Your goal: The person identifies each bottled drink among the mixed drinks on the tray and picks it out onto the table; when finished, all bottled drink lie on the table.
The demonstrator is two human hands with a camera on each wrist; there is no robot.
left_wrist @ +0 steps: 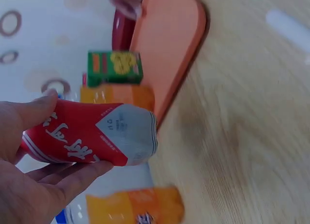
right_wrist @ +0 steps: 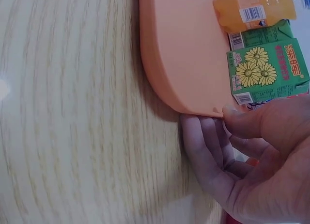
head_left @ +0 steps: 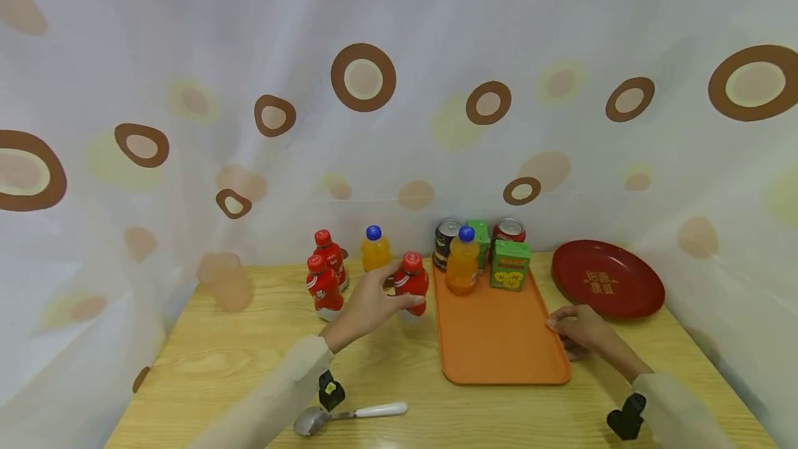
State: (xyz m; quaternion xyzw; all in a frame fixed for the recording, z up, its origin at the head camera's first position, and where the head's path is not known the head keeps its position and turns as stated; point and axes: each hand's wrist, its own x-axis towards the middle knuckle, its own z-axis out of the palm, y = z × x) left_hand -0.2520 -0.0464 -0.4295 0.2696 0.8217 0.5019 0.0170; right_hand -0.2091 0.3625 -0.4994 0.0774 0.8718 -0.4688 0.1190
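My left hand [head_left: 369, 302] grips a red bottle [head_left: 411, 283] with a white base, just left of the orange tray [head_left: 499, 345]. In the left wrist view that bottle [left_wrist: 92, 132] is tilted, with thumb and fingers around it and its base off the table. With thumb above and fingers below, my right hand [right_wrist: 242, 156] pinches the tray's right rim. On the tray's far part stand an orange drink bottle [head_left: 462, 262] with a blue cap, green drink cartons [head_left: 510, 267], a dark can [head_left: 445, 244] and a red can [head_left: 509, 229].
Two more red bottles [head_left: 324, 289] stand left of my left hand, with another orange drink bottle [head_left: 375, 248] behind it. A pinkish cup-like container [head_left: 227, 283] is at the far left. A red oval plate [head_left: 607, 279] lies at right, a spoon [head_left: 349, 413] near the front.
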